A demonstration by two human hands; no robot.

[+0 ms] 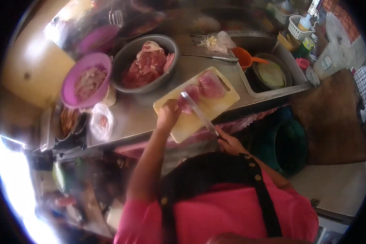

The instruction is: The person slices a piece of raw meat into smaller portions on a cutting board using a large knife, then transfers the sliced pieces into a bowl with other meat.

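Observation:
A pale yellow cutting board (183, 131) lies tilted on the steel counter, with raw meat on it. My left hand (170, 111) grips the near left end of a piece of raw meat (190, 93) at the board's left part. In my right hand (230, 143) is the handle of a long knife (199, 114); its blade reaches over the board, its tip at that piece. Another flat slice of raw meat (212, 85) lies beside it, near the board's handle slot. Behind the board, a grey metal basin (175, 45) holds large chunks of raw meat.
A purple colander (66, 87) with pale sliced food stands left, above a clear plastic bag (101, 128). To the right, a steel sink (256, 93) holds an orange dipper (242, 58) and a round pan (288, 70). A long metal utensil (222, 58) lies by the sink. A green bucket (302, 143) stands below.

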